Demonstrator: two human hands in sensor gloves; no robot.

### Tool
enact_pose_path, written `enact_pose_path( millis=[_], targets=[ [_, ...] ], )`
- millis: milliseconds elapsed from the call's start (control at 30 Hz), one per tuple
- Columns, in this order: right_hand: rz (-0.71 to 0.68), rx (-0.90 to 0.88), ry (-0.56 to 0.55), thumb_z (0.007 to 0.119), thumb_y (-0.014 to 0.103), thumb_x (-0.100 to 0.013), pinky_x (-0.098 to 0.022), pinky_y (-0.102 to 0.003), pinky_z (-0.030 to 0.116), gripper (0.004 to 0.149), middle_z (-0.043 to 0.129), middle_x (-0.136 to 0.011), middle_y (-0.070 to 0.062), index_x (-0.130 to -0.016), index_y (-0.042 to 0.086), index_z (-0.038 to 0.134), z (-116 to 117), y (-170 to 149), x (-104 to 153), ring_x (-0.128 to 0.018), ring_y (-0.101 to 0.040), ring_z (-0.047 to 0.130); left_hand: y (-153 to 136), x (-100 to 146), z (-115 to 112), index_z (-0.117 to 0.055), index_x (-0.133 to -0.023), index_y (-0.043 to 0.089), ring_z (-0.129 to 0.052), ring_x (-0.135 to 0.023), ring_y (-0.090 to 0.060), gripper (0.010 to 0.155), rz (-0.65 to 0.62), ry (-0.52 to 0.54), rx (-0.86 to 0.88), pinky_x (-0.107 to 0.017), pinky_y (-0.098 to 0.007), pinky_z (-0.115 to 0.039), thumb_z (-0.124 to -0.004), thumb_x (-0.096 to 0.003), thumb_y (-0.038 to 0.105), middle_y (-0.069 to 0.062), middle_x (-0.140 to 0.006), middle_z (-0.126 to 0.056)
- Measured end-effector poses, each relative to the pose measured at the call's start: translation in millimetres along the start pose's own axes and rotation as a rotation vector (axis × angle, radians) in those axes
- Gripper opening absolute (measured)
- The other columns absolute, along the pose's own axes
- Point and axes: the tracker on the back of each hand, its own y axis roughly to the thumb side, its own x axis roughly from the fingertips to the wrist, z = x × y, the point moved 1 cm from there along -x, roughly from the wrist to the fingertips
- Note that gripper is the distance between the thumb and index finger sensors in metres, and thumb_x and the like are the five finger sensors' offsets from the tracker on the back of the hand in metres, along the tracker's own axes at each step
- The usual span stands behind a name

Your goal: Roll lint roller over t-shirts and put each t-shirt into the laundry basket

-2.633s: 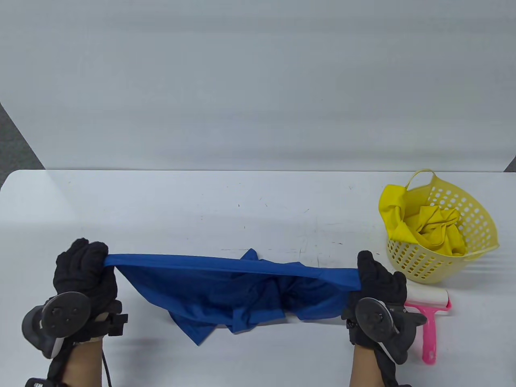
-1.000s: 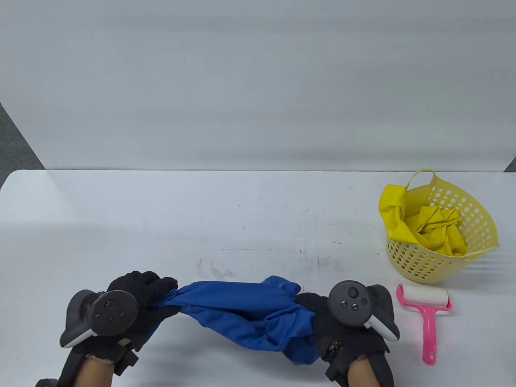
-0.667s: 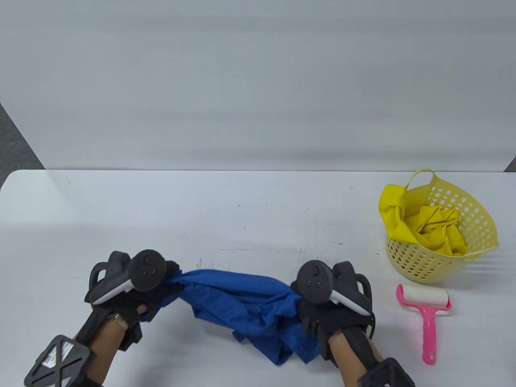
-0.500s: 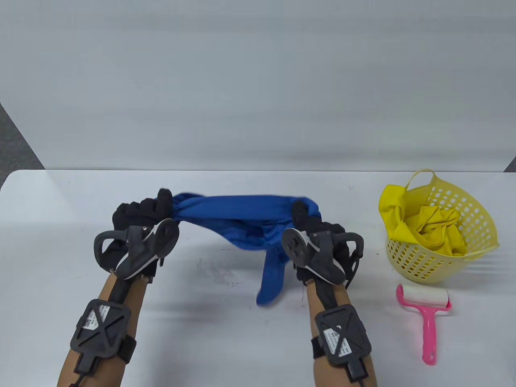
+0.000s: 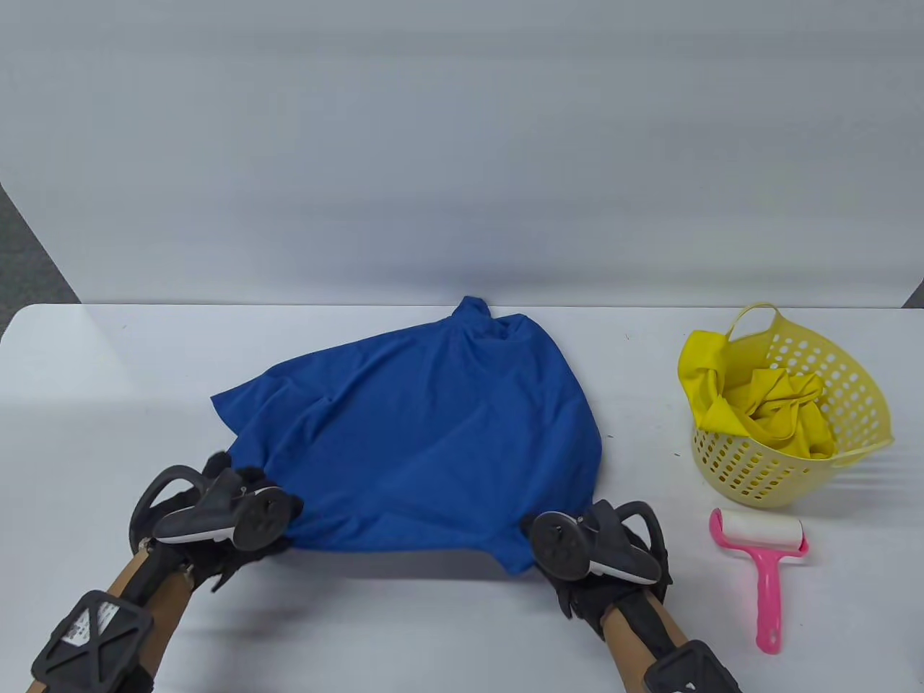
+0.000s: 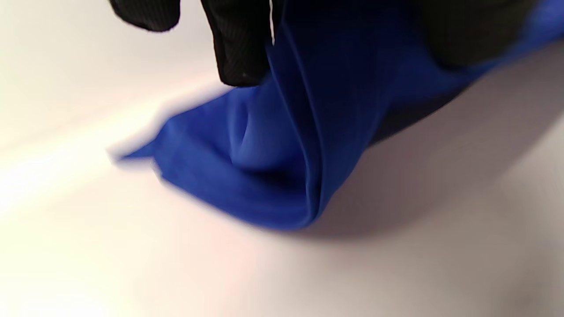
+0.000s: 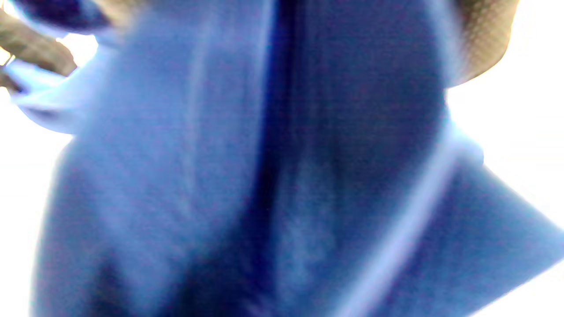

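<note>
Cloth of one crumpled yellow t-shirt (image 5: 776,411) already fills the perforated yellow plastic laundry basket (image 5: 852,404). Both hands, left (image 5: 216,516) and right (image 5: 599,552), grasp the spread blue t-shirt (image 5: 426,440); rolling with the pink-handled lint roller (image 5: 761,559) and basketing remain.

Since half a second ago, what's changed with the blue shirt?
Both hands, the left hand and right hand, swept back toward the near edge, flinging the blue t-shirt open and flat across the table. They still grip its near corners. Lint roller and laundry basket unmoved.
</note>
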Motion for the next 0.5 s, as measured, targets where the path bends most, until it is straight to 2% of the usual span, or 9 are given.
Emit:
enact_pose_path(
  millis=[33,67,167,233,267,300,367,433,500],
  targets=[
    [0.014,-0.035,0.129,0.068,0.061,-0.038,-0.055,-0.068,0.065,0.074,0.087,-0.089,-0.016,-0.097,0.016,0.061,9.6,0.7,1.8,-0.075,-0.044,0.092,2.8,1.2,-7.7,-0.073,-0.103,0.040,-0.082,-0.107,-0.033,0.079,-0.034,-0.055,0.057,-0.077,-0.070,-0.055,-0.072,-0.0325,0.077,0.003,-0.106,-0.091],
    [-0.017,-0.099,0.128,0.067,0.063,-0.036,-0.052,-0.065,0.069,0.077,0.091,-0.085,-0.017,-0.095,0.013,0.064,12.3,2.5,3.1,-0.069,-0.043,0.096,2.5,3.2,-11.8,-0.074,-0.103,0.038,-0.088,-0.103,-0.032,0.085,-0.070,-0.055,0.112,-0.075,-0.068,-0.060,-0.070,-0.0289,0.080,0.002,-0.103,-0.095],
    [-0.014,-0.264,-0.129,0.064,0.059,-0.041,-0.053,-0.065,0.067,0.071,0.091,-0.083,-0.018,-0.095,0.013,0.064,-9.0,-2.6,10.4,-0.068,-0.044,0.095,-18.6,10.8,-6.9,-0.077,-0.101,0.036,-0.094,-0.096,-0.031,0.084,-0.055,0.076,0.341,-0.073,-0.067,-0.063,-0.066,-0.0316,0.081,0.002,-0.096,-0.100],
    [0.115,-0.297,-0.333,0.064,0.054,-0.045,-0.056,-0.069,0.060,0.067,0.083,-0.089,-0.021,-0.098,0.012,0.058,-23.6,-16.0,15.0,-0.074,-0.048,0.087,-38.8,15.7,-2.6,-0.077,-0.101,0.032,-0.094,-0.091,-0.033,0.067,0.115,0.210,0.493,-0.072,-0.064,-0.065,-0.066,-0.0462,0.068,-0.001,-0.092,-0.100],
    [0.178,-0.292,-0.462,0.065,0.051,-0.046,-0.055,-0.069,0.060,0.064,0.083,-0.090,-0.021,-0.097,0.012,0.061,-26.6,-23.8,12.7,-0.075,-0.048,0.087,-46.6,17.5,-3.7,-0.072,-0.104,0.030,-0.090,-0.093,-0.036,0.064,0.263,0.280,0.555,-0.072,-0.063,-0.064,-0.065,-0.0496,0.063,-0.004,-0.096,-0.096],
    [0.219,-0.289,-0.524,0.067,0.049,-0.045,-0.054,-0.069,0.061,0.062,0.085,-0.090,-0.022,-0.095,0.012,0.065,-26.7,-28.8,7.9,-0.075,-0.049,0.087,-48.6,17.3,-6.2,-0.067,-0.107,0.028,-0.085,-0.097,-0.038,0.065,0.350,0.314,0.588,-0.073,-0.064,-0.061,-0.066,-0.0511,0.060,-0.006,-0.101,-0.091],
    [0.325,-0.310,-0.474,0.067,0.046,-0.045,-0.056,-0.071,0.055,0.061,0.074,-0.097,-0.025,-0.096,0.012,0.061,-16.6,-38.0,-11.6,-0.083,-0.053,0.077,-43.5,7.4,-15.9,-0.057,-0.110,0.026,-0.076,-0.102,-0.042,0.069,0.433,0.338,0.601,-0.075,-0.065,-0.057,-0.066,-0.0505,0.059,-0.009,-0.108,-0.081],
    [0.365,-0.299,-0.280,0.066,0.047,-0.046,-0.060,-0.073,0.040,0.067,0.050,-0.105,-0.025,-0.100,0.014,0.044,2.5,-44.0,-36.5,-0.092,-0.056,0.052,-28.8,-10.0,-31.8,-0.043,-0.114,0.029,-0.064,-0.108,-0.046,0.083,0.413,0.233,0.526,-0.076,-0.066,-0.052,-0.067,-0.0452,0.068,-0.013,-0.117,-0.065],
    [0.404,-0.237,-0.097,0.067,0.053,-0.045,-0.060,-0.075,0.030,0.077,0.033,-0.108,-0.026,-0.102,0.016,0.030,28.1,-45.0,-56.2,-0.095,-0.058,0.034,-13.0,-28.0,-55.8,-0.028,-0.115,0.032,-0.047,-0.114,-0.050,0.094,0.418,0.038,0.373,-0.079,-0.070,-0.042,-0.066,-0.0400,0.074,-0.014,-0.125,-0.047]
  ],
)
